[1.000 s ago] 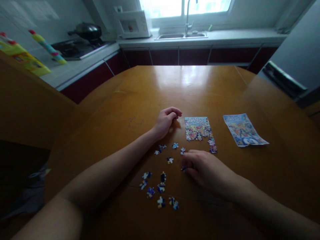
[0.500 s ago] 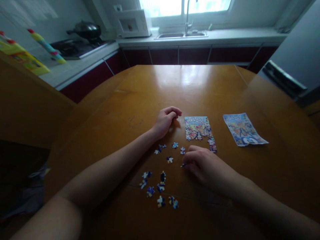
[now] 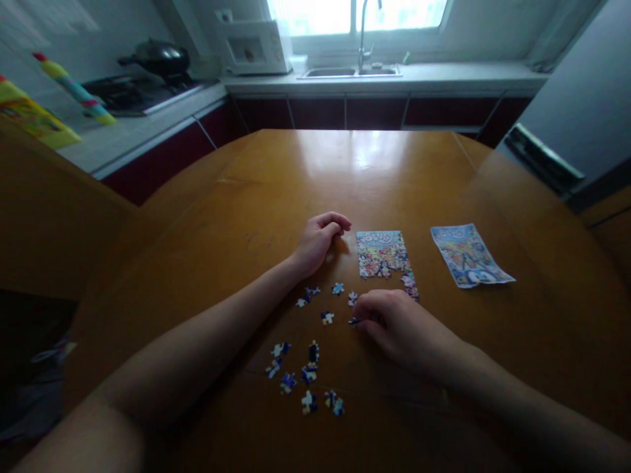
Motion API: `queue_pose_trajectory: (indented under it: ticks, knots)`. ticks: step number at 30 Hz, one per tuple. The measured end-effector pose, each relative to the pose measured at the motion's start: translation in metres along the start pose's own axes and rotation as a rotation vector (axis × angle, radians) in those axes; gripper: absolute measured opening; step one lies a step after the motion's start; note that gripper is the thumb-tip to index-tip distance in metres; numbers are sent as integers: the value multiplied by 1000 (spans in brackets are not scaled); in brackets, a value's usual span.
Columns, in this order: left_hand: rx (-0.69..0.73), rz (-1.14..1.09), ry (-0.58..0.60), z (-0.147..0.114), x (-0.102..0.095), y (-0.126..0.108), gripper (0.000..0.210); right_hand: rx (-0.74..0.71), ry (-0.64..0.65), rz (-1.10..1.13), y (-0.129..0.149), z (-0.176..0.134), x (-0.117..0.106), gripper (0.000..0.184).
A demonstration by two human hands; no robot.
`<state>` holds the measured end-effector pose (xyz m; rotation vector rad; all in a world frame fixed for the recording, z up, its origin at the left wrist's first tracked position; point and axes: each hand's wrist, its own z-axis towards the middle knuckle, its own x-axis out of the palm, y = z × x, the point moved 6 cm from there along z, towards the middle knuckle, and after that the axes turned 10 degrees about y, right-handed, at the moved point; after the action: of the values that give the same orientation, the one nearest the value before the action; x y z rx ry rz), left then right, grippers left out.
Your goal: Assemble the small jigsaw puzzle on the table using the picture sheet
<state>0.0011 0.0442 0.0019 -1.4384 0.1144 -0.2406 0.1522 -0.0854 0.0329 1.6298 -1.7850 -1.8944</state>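
Note:
A partly assembled jigsaw puzzle (image 3: 380, 253) lies on the wooden table, with a gap along its lower edge. Just left of it, my left hand (image 3: 320, 240) rests on its side, fingers loosely curled and nothing visible in them. My right hand (image 3: 392, 318) is below the puzzle, thumb and fingertips pinching a small dark jigsaw piece (image 3: 353, 321). Close to those fingertips lie a pale piece (image 3: 353, 299), a blue piece (image 3: 338, 288) and a white-and-dark piece (image 3: 327, 318). Several more loose pieces (image 3: 288, 382) are scattered nearer to me, between my forearms.
A creased picture sheet (image 3: 470, 257) lies right of the puzzle on the table (image 3: 305, 171). Beyond the table's far edge are a counter with a sink (image 3: 329, 73), a microwave (image 3: 256, 49) and a stove with a black pan (image 3: 160, 59). A fridge (image 3: 582, 92) stands at right.
The camera view has shifted slightly, moving the scene leftward. My right thumb and finger have closed more tightly around the jigsaw piece. My left hand stays in place beside the puzzle.

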Motion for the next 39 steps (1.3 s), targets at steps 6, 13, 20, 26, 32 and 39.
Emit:
queue_pose_trajectory:
  ticks: [6,13,20,26,32,39]
  knots:
    - [-5,11,-16,-1,-2,-1,15,-33,-11,-20,3,0,0,20]
    - [-16,47,-23,-1,-5,-1,14,31,-50,63,0,1,-3,17]
    - [-36,78,-43,-2,-4,-4,12,32,-46,68,-6,4,-4,18]
    - [-36,153,-44,-2,-8,-2,12,-6,-34,38,4,3,-1,27]
    - [-50,184,-53,-4,-10,0,12,14,38,33,11,-1,13,22]
    - [-48,170,-33,-4,-9,0,12,100,40,64,4,0,14,18]
